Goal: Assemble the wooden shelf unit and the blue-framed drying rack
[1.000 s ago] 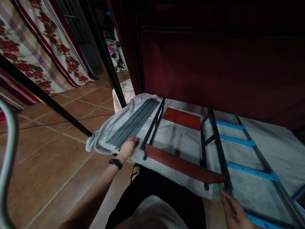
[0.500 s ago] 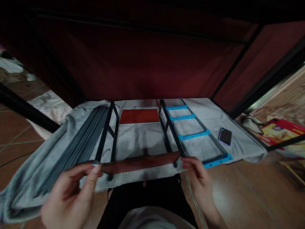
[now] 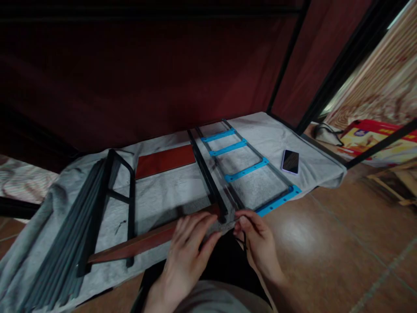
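A long reddish-brown board (image 3: 140, 245) lies between a black metal frame (image 3: 106, 204) on the left and a second black frame (image 3: 208, 178) on the right. My left hand (image 3: 187, 248) reaches over the board's right end, fingers stretched and thumb apart from them. Whether it presses on the board is hard to see. Close beside it, my right hand (image 3: 259, 241) is closed in a pinch by the lower end of the right frame. What it pinches is too small and dark to name. Another reddish-brown board (image 3: 166, 161) lies flat farther back.
A grey cloth (image 3: 241, 187) spreads under the parts. Grey tubes (image 3: 70, 243) lie bundled at left. Blue-barred frames (image 3: 247, 176) and a phone (image 3: 289, 161) are at right. A dark red panel (image 3: 163, 78) rises behind; a red-yellow box (image 3: 381, 139) sits beyond the black post.
My left hand has moved right, from the board's left end to its right end, and its pinch has opened. The view has turned right. My right hand stays near the right frame's lower end.
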{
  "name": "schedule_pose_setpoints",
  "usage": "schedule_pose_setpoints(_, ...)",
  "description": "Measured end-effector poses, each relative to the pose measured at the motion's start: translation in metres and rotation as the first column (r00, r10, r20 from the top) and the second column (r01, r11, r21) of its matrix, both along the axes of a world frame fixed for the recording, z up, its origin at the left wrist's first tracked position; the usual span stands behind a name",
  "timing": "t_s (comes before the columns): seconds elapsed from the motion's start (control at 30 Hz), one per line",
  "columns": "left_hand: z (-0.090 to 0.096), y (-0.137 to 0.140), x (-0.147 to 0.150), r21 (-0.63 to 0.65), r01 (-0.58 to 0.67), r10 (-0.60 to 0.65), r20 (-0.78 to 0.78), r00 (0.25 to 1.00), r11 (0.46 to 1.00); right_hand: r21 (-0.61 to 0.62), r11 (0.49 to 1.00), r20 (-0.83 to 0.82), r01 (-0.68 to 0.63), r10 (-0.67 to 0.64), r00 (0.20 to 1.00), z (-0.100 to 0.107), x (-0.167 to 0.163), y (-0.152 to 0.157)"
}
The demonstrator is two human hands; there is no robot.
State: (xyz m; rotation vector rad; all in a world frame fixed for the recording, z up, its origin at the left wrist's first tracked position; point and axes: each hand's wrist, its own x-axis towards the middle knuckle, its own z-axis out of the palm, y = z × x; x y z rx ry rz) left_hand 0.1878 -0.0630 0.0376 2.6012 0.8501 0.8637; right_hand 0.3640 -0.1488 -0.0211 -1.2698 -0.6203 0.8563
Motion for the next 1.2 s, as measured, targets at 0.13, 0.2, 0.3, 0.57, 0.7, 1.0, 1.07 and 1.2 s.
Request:
schedule_pose_setpoints(0.13,-0.009,0.026,0.015,0.058,-0.032,0.040,-0.150,0.988,0.998,-0.069,0.991,-0.067,0.115,-0.120,0.991,-0.013,0.033,0.026)
schedule_pose_setpoints(0.2,-0.016,0.034,0.021,0.040,-0.018,0.027,-0.225,0.974,0.999,-0.067,0.992,-0.122,0.105,-0.113,0.986,-0.017,0.038,0.040)
schedule_pose_setpoints(0.3,-0.024,0.037,0.027,0.024,-0.020,0.026,-0.283,0.959,1.000,-0.038,0.998,-0.183,0.059,-0.065,0.981,-0.020,0.033,0.057)
schedule_pose_setpoints(0.57,-0.022,0.042,0.034,-0.110,-0.025,-0.007,-0.280,0.960,0.994,0.027,0.999,-0.239,-0.023,0.029,0.971,-0.024,0.024,0.070)
schedule_pose_setpoints(0.7,-0.021,0.044,0.036,-0.173,-0.045,-0.001,-0.258,0.966,0.984,0.041,0.999,-0.259,-0.023,0.033,0.965,-0.024,0.024,0.068)
schedule_pose_setpoints(1.0,-0.016,0.046,0.036,-0.214,-0.049,-0.014,-0.286,0.958,0.975,0.064,0.998,-0.204,-0.021,0.034,0.978,-0.025,0.014,0.066)
schedule_pose_setpoints(1.07,-0.017,0.046,0.035,-0.249,-0.063,-0.011,-0.287,0.958,0.967,0.082,0.997,-0.119,-0.008,0.018,0.993,-0.024,0.012,0.063)
schedule_pose_setpoints(1.2,-0.019,0.045,0.034,-0.334,-0.129,0.039,-0.262,0.964,0.934,0.076,0.996,-0.083,-0.036,0.043,0.996,-0.024,0.010,0.061)
